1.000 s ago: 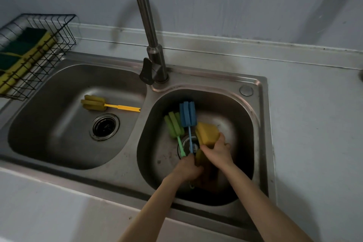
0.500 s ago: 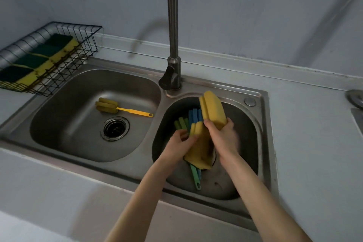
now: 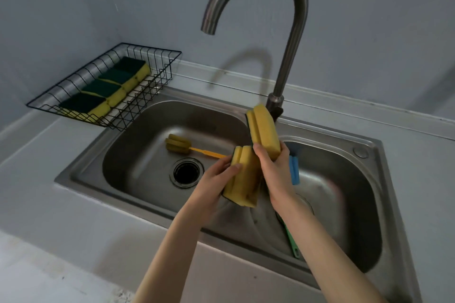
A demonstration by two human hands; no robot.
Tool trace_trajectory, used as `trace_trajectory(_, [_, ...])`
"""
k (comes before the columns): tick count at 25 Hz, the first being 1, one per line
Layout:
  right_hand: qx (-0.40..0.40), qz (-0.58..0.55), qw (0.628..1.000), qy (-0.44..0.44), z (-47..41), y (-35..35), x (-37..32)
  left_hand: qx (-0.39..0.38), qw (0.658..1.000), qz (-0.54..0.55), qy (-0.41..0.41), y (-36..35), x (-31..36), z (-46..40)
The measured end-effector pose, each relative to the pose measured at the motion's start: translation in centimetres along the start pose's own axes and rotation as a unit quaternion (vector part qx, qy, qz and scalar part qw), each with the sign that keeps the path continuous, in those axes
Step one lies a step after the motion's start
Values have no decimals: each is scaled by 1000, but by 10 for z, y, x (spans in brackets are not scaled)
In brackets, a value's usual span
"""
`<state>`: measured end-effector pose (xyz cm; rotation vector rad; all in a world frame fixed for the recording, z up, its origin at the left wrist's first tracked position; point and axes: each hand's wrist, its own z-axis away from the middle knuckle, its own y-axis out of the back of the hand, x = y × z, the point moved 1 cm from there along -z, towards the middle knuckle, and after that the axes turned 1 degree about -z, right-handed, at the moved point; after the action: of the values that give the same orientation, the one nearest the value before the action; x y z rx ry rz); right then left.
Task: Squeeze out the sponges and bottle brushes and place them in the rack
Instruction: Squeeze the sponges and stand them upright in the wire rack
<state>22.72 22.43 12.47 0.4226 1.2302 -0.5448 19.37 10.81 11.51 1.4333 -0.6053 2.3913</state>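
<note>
since half a second ago, both sponges have come up and leftward out of the right basin, and they now hang over the divider between the two bowls. our left hand [image 3: 216, 179] is closed around the lower sponge [image 3: 242, 177], thumb across its yellow face, its long axis running down and slightly toward us. our right hand [image 3: 275, 170] pinches the bottom end of the upper sponge [image 3: 263, 130], which stands nearly upright, its top just in front of the faucet [image 3: 290, 39] base. the two sponges touch or nearly touch where our hands meet.

outward from the grip, the wire rack [image 3: 147, 103] lies up and to the left, across the left basin [image 3: 138, 155], with four sponges already laid in a row along its far side and open room along the near side. our left hand is the nearer one to it. we judge the coming move is a squeeze over the bowl, then a carry leftward over the rack's near rim, which must be cleared.

below the path, the yellow bottle brush [image 3: 178, 144] lies in the left basin, handle pointing toward our grip. behind our right hand, the blue brush [image 3: 294, 170] and a green brush handle [image 3: 291, 241] wait in the right basin [image 3: 344, 192]. the faucet spout arches well above, leaving free space.
</note>
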Motion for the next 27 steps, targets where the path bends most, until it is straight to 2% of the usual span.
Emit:
trace_trajectory(8, [-20,-23,1000,5,0,-89,-14,-64,997,7,36,86,40,3])
trace_trajectory(17, [24,-31,999,3,-18,-178,-21,-17,997,-64,32,190,74,-13])
trace_trajectory(21, [54,-38,998,19,-31,-201,-33,27,996,-87,-26,232,96,-21])
trace_trajectory(25, [58,65,993,74,-36,-216,-51,86,991,-16,-97,258,127,-32])
trace_trajectory(27, [30,128,986,105,-35,-223,-58,93,987,5,-127,263,137,-37])
